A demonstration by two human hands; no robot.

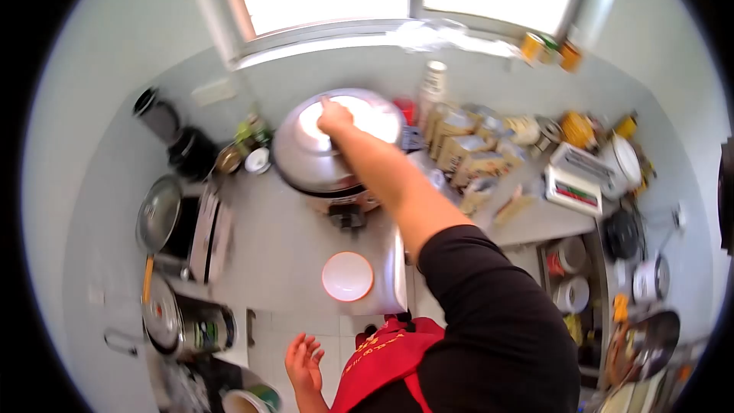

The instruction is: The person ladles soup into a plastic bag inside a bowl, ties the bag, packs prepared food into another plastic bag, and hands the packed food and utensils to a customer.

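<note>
A large round cooker with a shiny domed metal lid stands against the wall under the window. My right arm stretches out to it, and my right hand is closed at the top of the lid; the knob there is hidden under my fingers. Low in the view, my left hand is held up in front of the counter's edge, fingers apart and holding nothing. Closest to it on the counter is a white bowl with an orange rim.
A black blender and small jars are left of the cooker. Packets and a white scale-like box stand on the right. A glass lid and a steel pot are at far left. The metal counter ends before my apron.
</note>
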